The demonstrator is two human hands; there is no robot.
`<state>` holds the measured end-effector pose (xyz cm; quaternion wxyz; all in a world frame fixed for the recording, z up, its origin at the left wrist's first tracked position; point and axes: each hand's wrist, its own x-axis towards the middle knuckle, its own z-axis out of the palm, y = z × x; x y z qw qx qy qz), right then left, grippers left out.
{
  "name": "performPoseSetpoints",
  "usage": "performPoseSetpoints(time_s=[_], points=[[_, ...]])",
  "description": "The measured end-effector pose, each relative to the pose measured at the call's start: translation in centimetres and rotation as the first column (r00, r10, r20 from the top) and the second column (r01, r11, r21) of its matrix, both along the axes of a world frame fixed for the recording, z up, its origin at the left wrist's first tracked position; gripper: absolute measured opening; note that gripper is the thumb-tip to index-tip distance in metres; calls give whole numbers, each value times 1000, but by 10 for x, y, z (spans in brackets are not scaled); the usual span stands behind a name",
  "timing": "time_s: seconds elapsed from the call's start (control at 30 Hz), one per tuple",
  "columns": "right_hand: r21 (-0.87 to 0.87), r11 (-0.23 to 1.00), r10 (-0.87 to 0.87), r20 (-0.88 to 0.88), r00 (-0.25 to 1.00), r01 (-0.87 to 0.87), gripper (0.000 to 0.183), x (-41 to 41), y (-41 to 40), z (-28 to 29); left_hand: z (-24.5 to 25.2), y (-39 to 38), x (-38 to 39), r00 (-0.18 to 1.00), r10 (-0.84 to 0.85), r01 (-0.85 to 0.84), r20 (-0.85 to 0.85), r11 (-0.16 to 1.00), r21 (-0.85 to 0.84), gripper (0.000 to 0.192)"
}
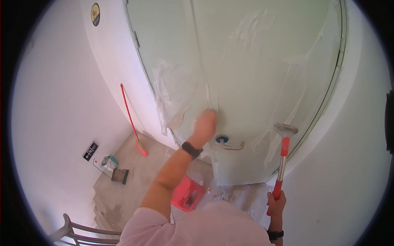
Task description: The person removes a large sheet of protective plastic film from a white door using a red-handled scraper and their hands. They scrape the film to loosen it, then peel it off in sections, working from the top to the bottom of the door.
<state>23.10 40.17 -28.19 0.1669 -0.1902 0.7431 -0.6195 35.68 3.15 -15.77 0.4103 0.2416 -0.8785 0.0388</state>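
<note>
My left hand (207, 124) is at the inner edge of a pale green double door (246, 92), just above and left of its metal lever handle (232, 146). Its fingers are blurred and partly hidden, near a strip of clear plastic film; a hold on the film cannot be made out. My right hand (276, 201), low at the right, grips the red handle of a long-handled scraper (285, 144). The scraper stands upright, its wide metal head up, in front of the door's right part. Torn, wrinkled plastic film (174, 92) hangs from the left leaf, and more film (289, 89) clings to the right leaf.
A red plastic stool (188, 193) stands below my left arm, with scraps (226, 193) on the floor by the door. A red-handled broom (129, 112) leans on the left wall. A dustpan (120, 176) and a bag (110, 162) lie near the stairs and metal railing (92, 229).
</note>
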Motion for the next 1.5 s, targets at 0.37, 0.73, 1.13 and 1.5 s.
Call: performPoseSetpoints(time_s=[0.37,0.73,1.13,1.5], points=[[130,992,13,-76,997,-3,27,-13,6,-26,-9,22,15,947,82,-44,-312,991,129,26],[165,986,43,-107,993,-25,26,-14,7,-34,71,-11,-21,852,321,-365,-415,930,-31,15],[160,986,-39,-96,995,54,27,-19,14,-49,72,-26,-19,871,285,-275,-400,958,83,11],[152,988,-4,-106,994,21,25,-19,13,-28,82,-16,-2,894,193,-106,-404,968,228,29]])
